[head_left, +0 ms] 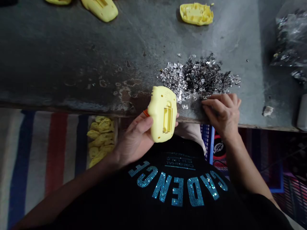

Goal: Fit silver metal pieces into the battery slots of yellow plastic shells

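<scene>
My left hand [137, 137] holds a yellow plastic toy housing [159, 115] in front of the table's near edge. A rectangular battery compartment and small screw holes show on the side facing me. Something orange peeks out beside my left fingers. At the front of a heap of small metal contact plates [203, 75] is my right hand [222, 110], its thumb and forefinger pinched together at the near edge of the pile. What sits between those fingertips is too small to make out.
Another yellow shell [196, 14] lies at the table's far side, and more housings [102, 9] are at far left. Clear plastic bags [291, 38] of metal parts rest at right. Below the edge are a box of yellow pieces [102, 135] and a blue basket [210, 143].
</scene>
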Tool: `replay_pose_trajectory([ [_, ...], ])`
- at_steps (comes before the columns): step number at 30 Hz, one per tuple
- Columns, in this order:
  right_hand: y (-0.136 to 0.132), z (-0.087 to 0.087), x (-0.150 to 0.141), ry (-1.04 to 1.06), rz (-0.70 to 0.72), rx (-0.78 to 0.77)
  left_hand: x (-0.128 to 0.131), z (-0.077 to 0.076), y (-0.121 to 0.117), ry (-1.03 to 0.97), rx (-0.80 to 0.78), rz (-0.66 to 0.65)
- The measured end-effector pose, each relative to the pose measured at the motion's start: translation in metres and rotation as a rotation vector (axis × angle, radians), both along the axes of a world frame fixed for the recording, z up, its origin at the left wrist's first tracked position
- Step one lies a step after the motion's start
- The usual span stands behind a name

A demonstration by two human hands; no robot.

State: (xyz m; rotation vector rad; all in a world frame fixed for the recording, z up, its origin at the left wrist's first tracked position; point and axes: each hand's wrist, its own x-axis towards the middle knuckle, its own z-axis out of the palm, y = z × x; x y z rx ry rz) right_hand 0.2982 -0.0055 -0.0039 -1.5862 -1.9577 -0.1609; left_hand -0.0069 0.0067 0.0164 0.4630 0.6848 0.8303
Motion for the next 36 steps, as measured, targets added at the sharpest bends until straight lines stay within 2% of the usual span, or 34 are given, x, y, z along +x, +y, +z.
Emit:
replay_pose_trajectory([
  [5,0.025,-0.005,-0.01,-0.029,-0.042,-0.07,0.002,0.002,-0.002,0.011,-0.016,0.004],
  [8,0.032,0.0,-0.015,-0.025,-0.014,-0.1,0.004,0.004,-0.003,0.02,-0.02,0.013],
  [10,0.028,0.011,-0.019,0.032,0.057,-0.088,0.006,0.006,-0.002,0.011,-0.028,-0.009],
  [12,0.019,0.028,-0.023,0.134,0.187,-0.097,0.007,0.007,-0.001,-0.003,-0.054,-0.076],
  [15,0.007,0.054,-0.03,0.27,0.385,-0.162,0.008,0.007,0.0,-0.041,-0.076,-0.183],
  [17,0.004,0.066,-0.035,0.283,0.461,-0.192,0.008,0.006,-0.001,-0.077,-0.075,-0.215],
  [21,0.008,0.077,-0.041,0.181,0.527,-0.205,0.007,0.009,-0.004,-0.124,-0.087,-0.241],
  [27,0.009,0.086,-0.044,-0.002,0.536,-0.217,0.006,0.014,-0.01,-0.1,-0.075,-0.255],
  [33,0.002,0.09,-0.045,-0.145,0.592,-0.132,0.004,0.011,-0.014,-0.106,-0.058,-0.299],
  [36,-0.001,0.089,-0.047,-0.132,0.613,-0.091,0.004,0.01,-0.014,-0.137,-0.056,-0.318],
])
